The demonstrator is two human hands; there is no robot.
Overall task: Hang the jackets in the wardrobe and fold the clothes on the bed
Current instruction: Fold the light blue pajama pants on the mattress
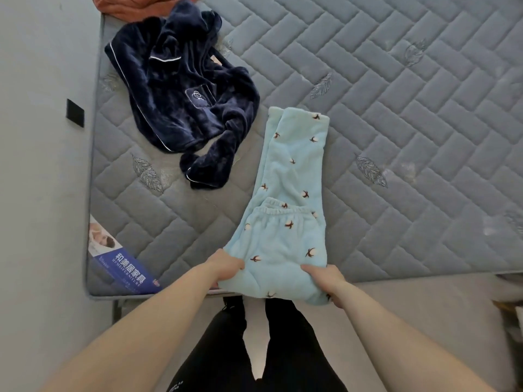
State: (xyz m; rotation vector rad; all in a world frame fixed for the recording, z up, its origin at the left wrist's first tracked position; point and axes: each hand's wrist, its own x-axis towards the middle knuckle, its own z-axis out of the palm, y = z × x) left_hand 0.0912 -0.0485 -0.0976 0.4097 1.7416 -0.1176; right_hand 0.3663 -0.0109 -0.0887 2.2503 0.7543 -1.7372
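On mattress [368, 108]: both hands grip light-blue pants [288, 193].

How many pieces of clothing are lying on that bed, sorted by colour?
Light blue: 1, the trousers, gripped at the near end by the left hand and right hand
Navy: 1, the fleece top
Orange: 1, a cloth at the far corner, mostly cut off by the frame
Total: 3
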